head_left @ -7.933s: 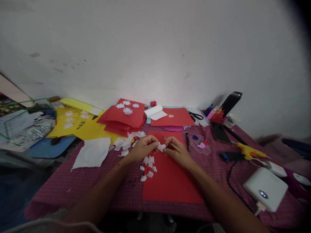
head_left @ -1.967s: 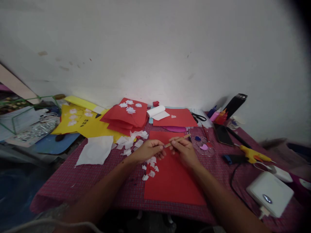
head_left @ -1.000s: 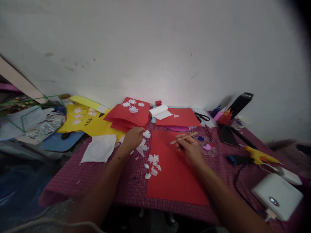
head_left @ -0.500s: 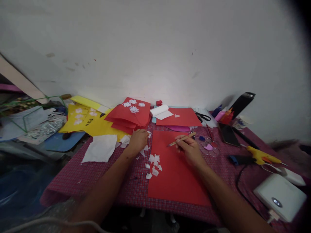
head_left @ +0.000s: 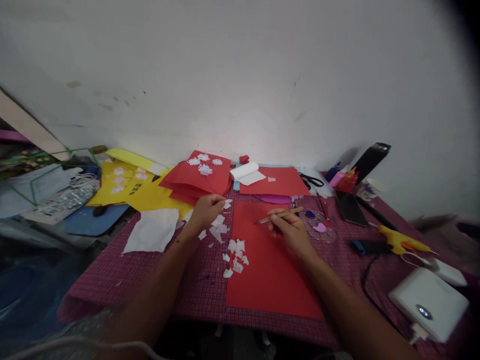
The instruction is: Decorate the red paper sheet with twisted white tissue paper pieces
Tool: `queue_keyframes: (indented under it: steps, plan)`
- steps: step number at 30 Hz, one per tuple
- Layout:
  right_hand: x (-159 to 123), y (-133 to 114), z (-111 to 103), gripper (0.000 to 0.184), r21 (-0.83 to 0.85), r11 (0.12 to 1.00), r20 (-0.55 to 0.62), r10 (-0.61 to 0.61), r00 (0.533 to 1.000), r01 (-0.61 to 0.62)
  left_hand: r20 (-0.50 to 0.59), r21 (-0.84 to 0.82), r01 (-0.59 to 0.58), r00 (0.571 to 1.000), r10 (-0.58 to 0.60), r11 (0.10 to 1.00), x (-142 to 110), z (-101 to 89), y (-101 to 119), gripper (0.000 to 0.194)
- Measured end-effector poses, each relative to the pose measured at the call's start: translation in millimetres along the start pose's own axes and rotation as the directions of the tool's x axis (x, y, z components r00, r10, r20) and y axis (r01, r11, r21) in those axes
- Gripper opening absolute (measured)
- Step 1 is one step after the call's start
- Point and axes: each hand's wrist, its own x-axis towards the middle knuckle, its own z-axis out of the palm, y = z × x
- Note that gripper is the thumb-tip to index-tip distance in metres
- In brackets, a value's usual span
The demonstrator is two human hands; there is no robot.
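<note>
Shifted leftward, my left hand [head_left: 204, 214] kept its hold unclear while my right hand [head_left: 293, 234] gripped a brush [head_left: 264, 220] above red paper [head_left: 272, 275] part-strewn with scraps [head_left: 237, 268].

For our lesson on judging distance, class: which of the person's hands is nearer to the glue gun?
Right. The right hand is over the red sheet, left of the glue gun; the left hand is farther left, beyond the sheet's left edge.

Checked tablecloth [head_left: 198, 297] under red sheet [head_left: 272, 275], glue gun [head_left: 401, 240]
</note>
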Motion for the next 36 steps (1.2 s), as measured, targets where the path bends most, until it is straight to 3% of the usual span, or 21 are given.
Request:
queue_keyframes:
  steps: [2,4,7,9,14,20,24,30,36]
  plan:
    - [-0.1,0.1,-0.2,0.019,-0.007,1.0,0.033,-0.007,0.999,0.008,0.036,-0.219,0.098,0.995,-0.092,0.971,-1.7,2.4,3.8,0.028]
    - [-0.7,0.0,-0.1,0.021,-0.018,1.0,0.059,-0.022,0.998,0.023,0.108,-0.43,0.176,0.984,-0.143,0.886,-4.1,9.1,7.1,0.03]
    - [-3.4,-1.7,1.6,0.021,-0.034,0.998,0.066,-0.045,0.997,0.047,0.26,-0.62,0.252,0.96,-0.109,0.743,-11.2,24.3,13.2,0.031]
    - [-5.8,-3.2,4.0,0.019,-0.051,0.997,0.068,-0.056,0.996,0.06,0.329,-0.616,0.287,0.94,-0.092,0.734,-18.3,35.3,18.4,0.029]
    - [-8.8,-1.1,9.9,0.02,-0.136,0.985,0.109,-0.094,0.99,0.109,0.453,-0.469,0.313,0.888,-0.079,0.826,-34.4,54.2,30.3,0.025]
    - [-7.2,2.7,10.3,0.012,-0.243,0.965,0.113,-0.077,0.991,0.102,0.513,-0.498,0.286,0.858,0.012,0.819,-38.3,55.2,34.1,0.034]
    - [-6.9,3.4,8.8,0.011,-0.237,0.967,0.119,-0.071,0.99,0.098,0.544,-0.468,0.292,0.839,0.012,0.834,-37.9,54.7,31.6,0.025]
    - [-7.4,4.2,7.2,0.01,-0.229,0.968,0.113,-0.081,0.99,0.106,0.523,-0.365,0.287,0.85,-0.06,0.886,-37.9,56.7,28.5,0.018]
    - [-7.6,1.2,6.4,0.016,-0.145,0.985,0.098,-0.083,0.992,0.096,0.472,-0.391,0.242,0.881,-0.032,0.888,-36.6,56.9,25.8,0.019]
